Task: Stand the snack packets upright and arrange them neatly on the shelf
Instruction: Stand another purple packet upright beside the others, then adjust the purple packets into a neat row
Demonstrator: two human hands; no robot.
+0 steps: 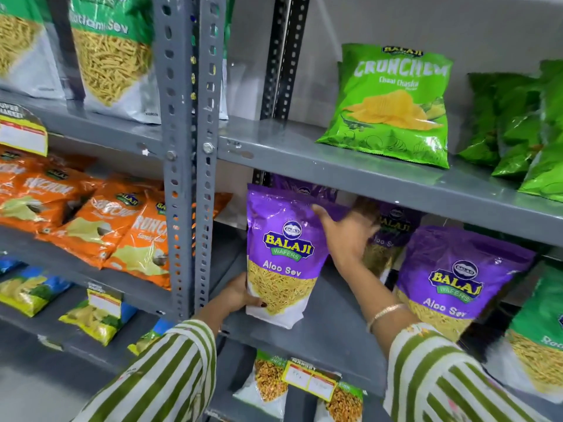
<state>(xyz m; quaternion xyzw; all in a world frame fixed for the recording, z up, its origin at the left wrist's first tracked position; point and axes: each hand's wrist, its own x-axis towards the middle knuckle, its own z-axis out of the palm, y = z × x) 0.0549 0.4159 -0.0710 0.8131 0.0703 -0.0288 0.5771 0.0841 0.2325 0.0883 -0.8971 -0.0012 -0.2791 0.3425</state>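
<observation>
Hiding rear packet [393,236]: right hand [347,236].

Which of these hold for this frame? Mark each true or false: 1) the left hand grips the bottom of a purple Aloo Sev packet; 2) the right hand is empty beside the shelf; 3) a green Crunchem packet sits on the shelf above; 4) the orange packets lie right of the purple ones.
1) True: the left hand holds the lower corner of the purple Aloo Sev packet.
2) False: the right hand rests on that packet's upper right edge.
3) True: the green Crunchem packet leans there.
4) False: the orange packets lie to the left.
</observation>
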